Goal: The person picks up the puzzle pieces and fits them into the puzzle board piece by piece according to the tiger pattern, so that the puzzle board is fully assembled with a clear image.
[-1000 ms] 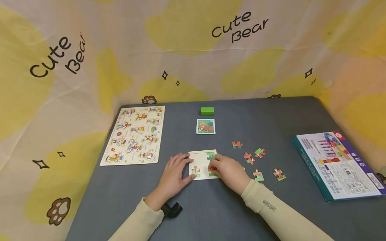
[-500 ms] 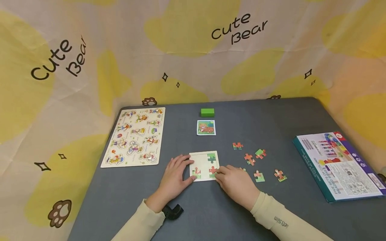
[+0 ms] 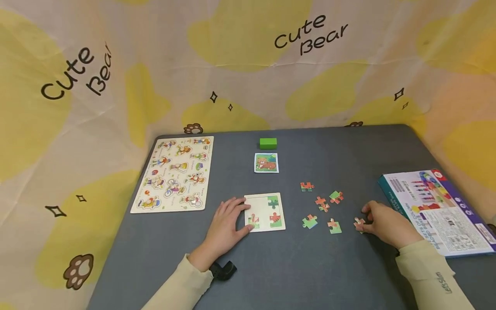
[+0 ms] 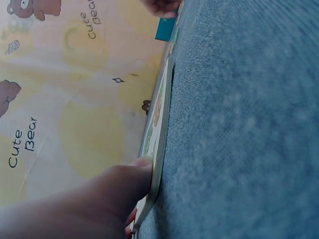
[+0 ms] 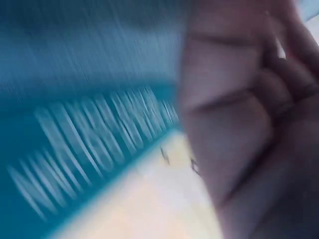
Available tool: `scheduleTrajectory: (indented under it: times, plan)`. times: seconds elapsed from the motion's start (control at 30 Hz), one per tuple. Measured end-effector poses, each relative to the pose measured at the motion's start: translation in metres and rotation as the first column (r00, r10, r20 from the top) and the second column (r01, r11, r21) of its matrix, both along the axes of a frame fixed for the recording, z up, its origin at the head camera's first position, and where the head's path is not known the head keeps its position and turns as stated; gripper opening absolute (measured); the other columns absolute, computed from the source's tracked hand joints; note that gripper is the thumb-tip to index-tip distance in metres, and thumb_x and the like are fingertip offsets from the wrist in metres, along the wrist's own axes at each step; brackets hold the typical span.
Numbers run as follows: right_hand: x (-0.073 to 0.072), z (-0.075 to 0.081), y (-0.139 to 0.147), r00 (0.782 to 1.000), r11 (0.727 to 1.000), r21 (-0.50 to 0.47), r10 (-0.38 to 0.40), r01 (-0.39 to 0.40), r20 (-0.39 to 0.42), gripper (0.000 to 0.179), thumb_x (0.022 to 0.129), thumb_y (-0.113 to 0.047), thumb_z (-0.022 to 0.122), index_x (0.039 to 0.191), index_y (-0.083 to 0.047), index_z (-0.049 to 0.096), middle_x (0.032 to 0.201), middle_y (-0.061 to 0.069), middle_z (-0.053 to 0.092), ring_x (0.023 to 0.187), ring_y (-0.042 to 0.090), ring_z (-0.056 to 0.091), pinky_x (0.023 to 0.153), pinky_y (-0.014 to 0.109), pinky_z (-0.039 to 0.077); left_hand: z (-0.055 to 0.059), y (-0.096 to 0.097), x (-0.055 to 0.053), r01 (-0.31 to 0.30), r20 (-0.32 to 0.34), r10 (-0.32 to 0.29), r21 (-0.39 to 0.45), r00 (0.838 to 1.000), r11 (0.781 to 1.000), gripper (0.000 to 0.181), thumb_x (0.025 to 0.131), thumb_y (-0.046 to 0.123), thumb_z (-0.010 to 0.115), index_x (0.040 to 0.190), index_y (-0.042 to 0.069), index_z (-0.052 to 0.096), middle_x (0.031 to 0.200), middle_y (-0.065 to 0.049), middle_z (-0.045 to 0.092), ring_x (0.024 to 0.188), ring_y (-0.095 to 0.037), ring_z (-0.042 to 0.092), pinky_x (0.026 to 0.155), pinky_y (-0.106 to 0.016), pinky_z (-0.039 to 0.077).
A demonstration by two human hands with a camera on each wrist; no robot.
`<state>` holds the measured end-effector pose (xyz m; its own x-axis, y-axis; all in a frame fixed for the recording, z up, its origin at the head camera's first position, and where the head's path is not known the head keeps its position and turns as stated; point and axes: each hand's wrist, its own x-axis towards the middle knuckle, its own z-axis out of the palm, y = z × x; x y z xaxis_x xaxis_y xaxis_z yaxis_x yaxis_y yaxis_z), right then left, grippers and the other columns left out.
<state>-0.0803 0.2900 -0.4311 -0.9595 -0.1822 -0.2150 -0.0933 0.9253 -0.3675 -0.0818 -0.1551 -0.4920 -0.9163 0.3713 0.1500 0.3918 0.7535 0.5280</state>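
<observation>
My left hand (image 3: 224, 228) rests at the left edge of a white puzzle board (image 3: 263, 217), thumb at the lower corner and fingers spread by the upper one. In the left wrist view the thumb (image 4: 134, 174) lies on the board's edge. Jigsaw pieces sit in three of the board's corners: upper right, lower left and lower right. Over at the right, my right hand (image 3: 391, 226) reaches over a loose orange-and-green jigsaw piece (image 3: 358, 224), thumb overlapping it and index finger apart from the thumb. The right wrist view is blurred, with the palm (image 5: 234, 114) beside the box.
Several loose pieces, including a green one (image 3: 310, 221), lie between board and right hand. A tiger picture card (image 3: 266, 163) and green block (image 3: 268, 143) stand behind. A peg-puzzle board (image 3: 174, 172) is left; a boxed game (image 3: 438, 211) lies right, close to my right hand.
My right hand left the lower right corner piece in the board and moved right to a loose piece near the box. The left hand has stayed at the board's edge.
</observation>
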Motion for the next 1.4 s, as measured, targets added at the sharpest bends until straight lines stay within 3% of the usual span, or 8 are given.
scheduleTrajectory:
  times: [0.13, 0.23, 0.47, 0.67, 0.83, 1.0, 1.17, 1.4]
  plan:
    - [0.006, -0.009, 0.002, 1.0, 0.987, -0.16, 0.008, -0.005, 0.022, 0.026, 0.091, -0.018, 0.084, 0.101, -0.002, 0.066, 0.079, -0.001, 0.056, 0.07, 0.016, 0.052, 0.06, 0.03, 0.043, 0.0, 0.0, 0.0, -0.007, -0.009, 0.007, -0.008, 1.0, 1.0, 0.056, 0.091, 0.029, 0.085, 0.139, 0.011, 0.062, 0.157, -0.009, 0.048, 0.15, -0.036, 0.035, 0.125, -0.061, 0.019]
    - [0.004, -0.004, -0.008, 1.0, 0.972, -0.235, 0.002, -0.001, 0.003, 0.017, 0.093, -0.019, 0.082, 0.097, -0.009, 0.068, 0.077, -0.003, 0.053, 0.069, 0.014, 0.05, 0.058, 0.026, 0.039, 0.0, 0.0, 0.0, -0.001, -0.008, 0.001, -0.008, 1.0, 1.0, 0.057, 0.091, 0.03, 0.085, 0.139, 0.01, 0.062, 0.158, -0.01, 0.048, 0.15, -0.037, 0.035, 0.125, -0.061, 0.019]
    - [-0.022, 0.031, -0.077, 1.0, 0.87, -0.492, 0.024, -0.026, -0.009, 0.017, 0.094, -0.011, 0.08, 0.108, -0.008, 0.073, 0.093, 0.006, 0.07, 0.083, 0.027, 0.064, 0.068, 0.029, 0.057, 0.003, -0.001, 0.0, 0.005, -0.001, -0.005, 0.001, 1.0, 1.0, 0.057, 0.091, 0.029, 0.084, 0.14, 0.01, 0.062, 0.158, -0.01, 0.048, 0.151, -0.037, 0.034, 0.125, -0.061, 0.018]
    - [-0.048, 0.034, -0.142, 0.993, 0.805, -0.582, 0.108, -0.115, -0.046, 0.023, 0.089, 0.003, 0.081, 0.107, -0.002, 0.068, 0.098, 0.008, 0.071, 0.089, 0.025, 0.071, 0.077, 0.028, 0.061, 0.007, 0.0, -0.001, 0.008, 0.016, -0.008, -0.016, 1.0, 1.0, 0.058, 0.092, 0.031, 0.083, 0.142, 0.011, 0.062, 0.157, -0.009, 0.048, 0.152, -0.035, 0.033, 0.126, -0.059, 0.018]
    - [-0.064, 0.026, -0.179, 0.968, 0.809, -0.535, 0.24, -0.242, -0.075, 0.011, 0.091, -0.002, 0.08, 0.098, -0.008, 0.073, 0.096, 0.002, 0.073, 0.087, 0.019, 0.069, 0.077, 0.033, 0.059, 0.005, 0.001, -0.001, 0.005, 0.012, -0.005, -0.049, 1.0, 0.999, 0.058, 0.093, 0.035, 0.082, 0.143, 0.012, 0.061, 0.157, -0.008, 0.048, 0.152, -0.035, 0.033, 0.126, -0.058, 0.018]
    - [-0.077, 0.023, -0.203, 0.931, 0.838, -0.427, 0.363, -0.34, -0.029, 0.012, 0.098, -0.01, 0.074, 0.108, -0.008, 0.08, 0.092, -0.001, 0.073, 0.081, 0.015, 0.066, 0.074, 0.031, 0.056, 0.006, 0.002, -0.002, 0.001, -0.007, -0.002, -0.047, 1.0, 0.999, 0.06, 0.093, 0.035, 0.082, 0.143, 0.012, 0.06, 0.157, -0.007, 0.049, 0.151, -0.035, 0.034, 0.126, -0.058, 0.019]
    - [-0.082, 0.024, -0.217, 0.911, 0.855, -0.358, 0.412, -0.376, 0.028, 0.015, 0.1, -0.008, 0.072, 0.115, -0.005, 0.073, 0.086, 0.003, 0.065, 0.072, 0.017, 0.061, 0.066, 0.029, 0.053, 0.006, 0.002, -0.002, 0.005, -0.008, -0.005, -0.043, 1.0, 0.999, 0.06, 0.092, 0.036, 0.083, 0.143, 0.013, 0.061, 0.156, -0.007, 0.05, 0.151, -0.033, 0.035, 0.126, -0.057, 0.019]
    - [-0.083, 0.022, -0.225, 0.884, 0.854, -0.238, 0.464, -0.464, -0.057, 0.013, 0.091, -0.007, 0.082, 0.096, -0.008, 0.07, 0.085, -0.001, 0.066, 0.073, 0.013, 0.057, 0.066, 0.028, 0.052, 0.004, 0.0, 0.0, -0.011, 0.005, 0.011, -0.052, 1.0, 0.999, 0.059, 0.092, 0.037, 0.082, 0.143, 0.013, 0.061, 0.157, -0.006, 0.049, 0.152, -0.032, 0.034, 0.126, -0.056, 0.018]
